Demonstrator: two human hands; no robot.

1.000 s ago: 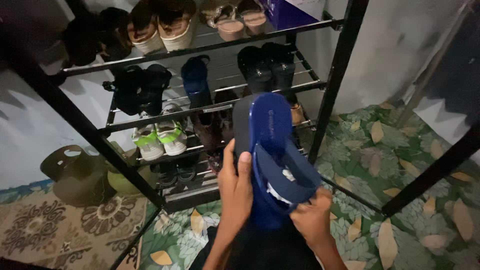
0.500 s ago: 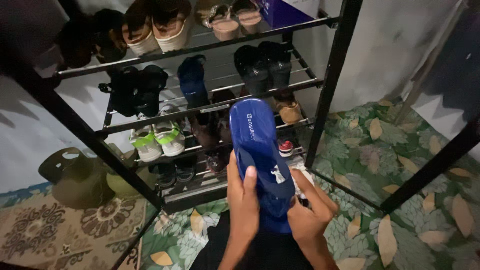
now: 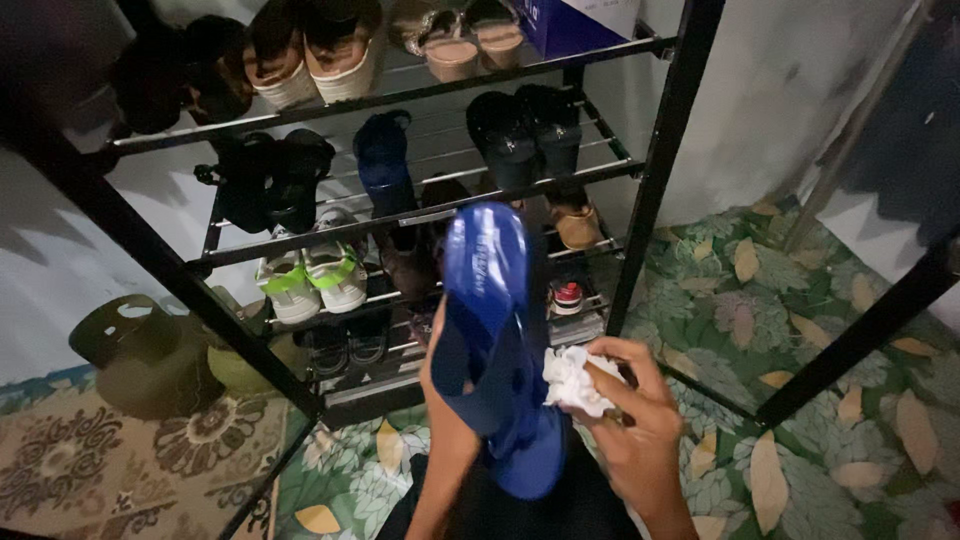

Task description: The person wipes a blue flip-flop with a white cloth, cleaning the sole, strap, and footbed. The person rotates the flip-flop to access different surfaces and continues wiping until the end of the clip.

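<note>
One blue sandal (image 3: pixel 490 340), one white tissue (image 3: pixel 575 382), two hands.

Colours & patterns

Blue sandal (image 3: pixel 495 340) held in left hand (image 3: pixel 445 440); white tissue (image 3: pixel 575 380) gripped by right hand (image 3: pixel 630 420). Green leaf-print floor mat (image 3: pixel 800 350) seen beyond right hand.

The left hand (image 3: pixel 448 420) is raised with its forearm upright, fingers closed in a grip. The right hand (image 3: pixel 630 420) is beside it, fingers (image 3: pixel 610 352) curled shut.

single head view, looking steeply down, close over hands, facing shoe rack (image 3: pixel 400 215).
</note>
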